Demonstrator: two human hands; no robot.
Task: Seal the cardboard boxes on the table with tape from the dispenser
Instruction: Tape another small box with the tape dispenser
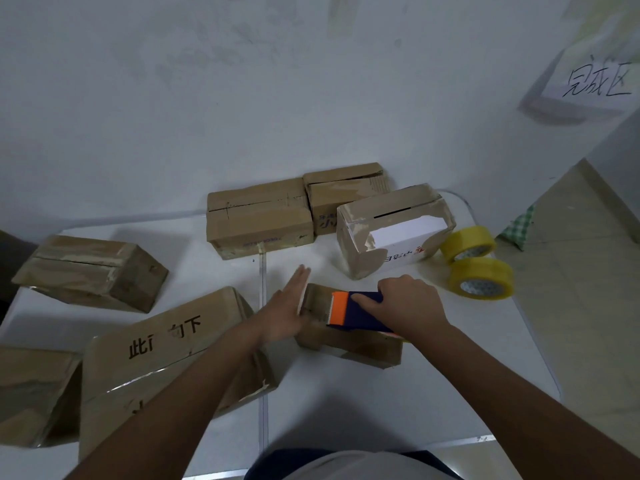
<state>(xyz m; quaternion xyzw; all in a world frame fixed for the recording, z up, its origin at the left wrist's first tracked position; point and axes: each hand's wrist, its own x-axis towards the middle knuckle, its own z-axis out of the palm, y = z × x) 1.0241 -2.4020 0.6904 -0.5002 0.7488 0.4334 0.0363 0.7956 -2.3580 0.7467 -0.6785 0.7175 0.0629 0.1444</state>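
A small cardboard box lies in the middle of the white table. My right hand grips the dark blue and orange tape dispenser on top of this box, its toothed edge pointing left. My left hand presses flat with straight fingers against the box's left end. A large box with black printed characters lies just left of my left forearm.
Three boxes stand at the back: a brown one, a smaller one and a white-sided one. More boxes lie at the left and lower left. Two yellow tape rolls sit near the right edge.
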